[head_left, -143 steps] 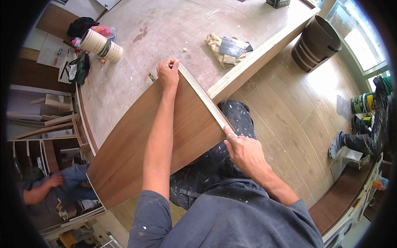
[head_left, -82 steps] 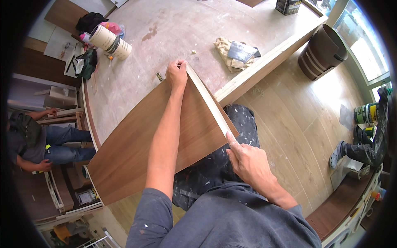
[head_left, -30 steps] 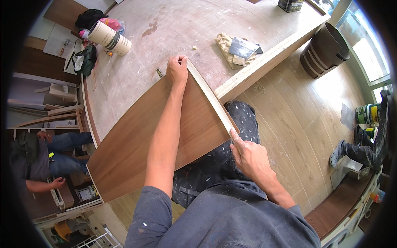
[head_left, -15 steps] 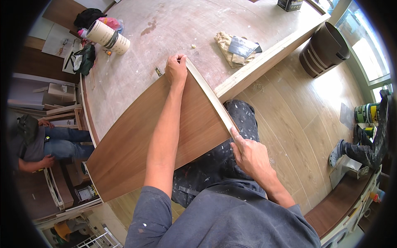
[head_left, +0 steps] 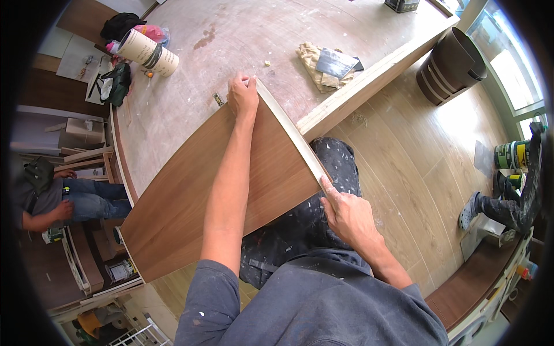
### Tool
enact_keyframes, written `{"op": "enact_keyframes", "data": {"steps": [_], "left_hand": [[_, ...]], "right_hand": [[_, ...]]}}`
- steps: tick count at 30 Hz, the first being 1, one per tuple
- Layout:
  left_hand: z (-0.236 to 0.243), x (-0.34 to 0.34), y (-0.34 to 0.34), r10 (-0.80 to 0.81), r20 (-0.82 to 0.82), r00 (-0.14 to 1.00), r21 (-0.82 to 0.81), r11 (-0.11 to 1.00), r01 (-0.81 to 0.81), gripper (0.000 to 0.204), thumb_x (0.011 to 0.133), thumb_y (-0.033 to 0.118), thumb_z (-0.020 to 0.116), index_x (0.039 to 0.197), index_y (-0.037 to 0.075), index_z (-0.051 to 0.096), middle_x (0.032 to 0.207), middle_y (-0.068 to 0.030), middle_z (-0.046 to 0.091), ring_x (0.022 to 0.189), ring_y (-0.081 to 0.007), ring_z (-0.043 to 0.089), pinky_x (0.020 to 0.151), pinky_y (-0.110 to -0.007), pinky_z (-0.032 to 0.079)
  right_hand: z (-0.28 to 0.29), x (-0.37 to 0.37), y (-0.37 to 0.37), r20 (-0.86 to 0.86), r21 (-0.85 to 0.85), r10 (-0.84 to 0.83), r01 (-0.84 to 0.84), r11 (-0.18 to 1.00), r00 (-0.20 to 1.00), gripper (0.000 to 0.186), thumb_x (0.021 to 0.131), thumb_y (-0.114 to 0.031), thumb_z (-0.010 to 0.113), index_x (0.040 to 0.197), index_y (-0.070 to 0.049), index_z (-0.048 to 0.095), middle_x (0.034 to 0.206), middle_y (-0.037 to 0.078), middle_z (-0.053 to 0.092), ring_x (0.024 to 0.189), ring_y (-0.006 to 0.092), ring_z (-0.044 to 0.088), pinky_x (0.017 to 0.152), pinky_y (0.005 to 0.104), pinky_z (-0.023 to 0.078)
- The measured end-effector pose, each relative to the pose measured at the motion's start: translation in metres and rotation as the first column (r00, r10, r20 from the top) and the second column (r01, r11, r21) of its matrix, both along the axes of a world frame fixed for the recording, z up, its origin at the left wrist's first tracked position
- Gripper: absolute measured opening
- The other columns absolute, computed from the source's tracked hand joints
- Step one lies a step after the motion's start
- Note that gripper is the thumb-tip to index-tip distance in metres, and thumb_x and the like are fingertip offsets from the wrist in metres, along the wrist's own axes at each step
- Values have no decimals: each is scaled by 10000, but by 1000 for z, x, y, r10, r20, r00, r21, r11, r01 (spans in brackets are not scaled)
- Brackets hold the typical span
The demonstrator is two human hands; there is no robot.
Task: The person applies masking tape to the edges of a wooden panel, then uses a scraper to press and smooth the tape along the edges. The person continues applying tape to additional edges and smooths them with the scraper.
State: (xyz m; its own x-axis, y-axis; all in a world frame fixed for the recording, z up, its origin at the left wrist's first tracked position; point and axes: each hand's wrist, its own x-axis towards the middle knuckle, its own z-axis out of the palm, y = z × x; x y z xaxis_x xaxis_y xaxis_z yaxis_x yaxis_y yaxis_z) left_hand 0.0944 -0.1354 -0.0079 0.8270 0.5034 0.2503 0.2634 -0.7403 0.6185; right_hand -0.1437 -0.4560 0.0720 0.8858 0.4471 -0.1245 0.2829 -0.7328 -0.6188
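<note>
"Board [head_left: 277, 167]: position?"

"Mid-frame, slanting from the table [head_left: 225, 52] across the lap. Pale strip [head_left: 292, 131] along its right edge."

"Grip?"

"Left hand [head_left: 242, 95] at the top corner, fingers bunched together; cannot tell whether they clamp strip or board. Right hand [head_left: 346, 216]: index finger laid on the strip's lower end, thumb apart from it; clamping not clear."

"Step in hand?"

"Probably lining up or pressing the strip along that edge. Next move likely calls for even pressure, both ends kept flush."

"Room?"

"Tight at right: the table's timber edge just beside the strip, knee [head_left: 337, 158] below. More over the floor [head_left: 398, 155], toward the bin [head_left: 438, 75], upper right. Metal fitting [head_left: 218, 99] just left of the left hand. Co-worker [head_left: 75, 199] near the board's far end, frame left; a swing there risks a bump."
</note>
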Motion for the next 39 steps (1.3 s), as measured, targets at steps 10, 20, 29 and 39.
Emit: {"op": "enact_keyframes", "data": {"steps": [10, 20, 29, 39], "left_hand": [[16, -24, -20, -185, 260, 948, 426, 903, 60, 741, 964, 204, 693, 1576, -33, 351, 1367, -200, 558, 1300, -383, 512, 1121, -517, 389], [18, -88, -22, -455, -255, 853, 440, 731, 522, 759, 1031, 535, 514, 1564, 4, 414, 1651, -164, 367, 1515, -379, 331, 1249, -548, 213], [10, -41, -1, -371, -284, 884, 391, 797, 460, 763, 1064, 533, 419, 1608, 6, 325, 1695, -161, 283, 1563, -395, 230, 1272, -568, 137], [18, -104, -29, -507, -199, 839, 353, 761, 544, 552, 1086, 269, 403, 1563, -9, 409, 1646, -181, 377, 1537, -377, 314, 1270, -538, 189]], "right_hand": [[-1, -2, 1, 0, -4, -3, 3, 1000, 1000, 521, 990, -230, 617, 1453, -8, 532, 786, 219, 715, 694, 410, 702, 618, 509, 547], [-3, -2, 1, 30, 5, 6, -6, 1000, 1000, 510, 988, -231, 611, 1437, 2, 554, 775, 220, 712, 704, 408, 703, 634, 513, 544], [0, -2, 2, -4, -5, 5, -5, 1000, 1000, 523, 993, -246, 603, 1463, -24, 540, 794, 216, 716, 721, 410, 704, 651, 518, 546], [-7, -2, -1, 1, 15, 0, 0, 1000, 1000, 515, 991, -243, 610, 1454, -26, 547, 802, 219, 720, 710, 414, 707, 642, 509, 554]]}}
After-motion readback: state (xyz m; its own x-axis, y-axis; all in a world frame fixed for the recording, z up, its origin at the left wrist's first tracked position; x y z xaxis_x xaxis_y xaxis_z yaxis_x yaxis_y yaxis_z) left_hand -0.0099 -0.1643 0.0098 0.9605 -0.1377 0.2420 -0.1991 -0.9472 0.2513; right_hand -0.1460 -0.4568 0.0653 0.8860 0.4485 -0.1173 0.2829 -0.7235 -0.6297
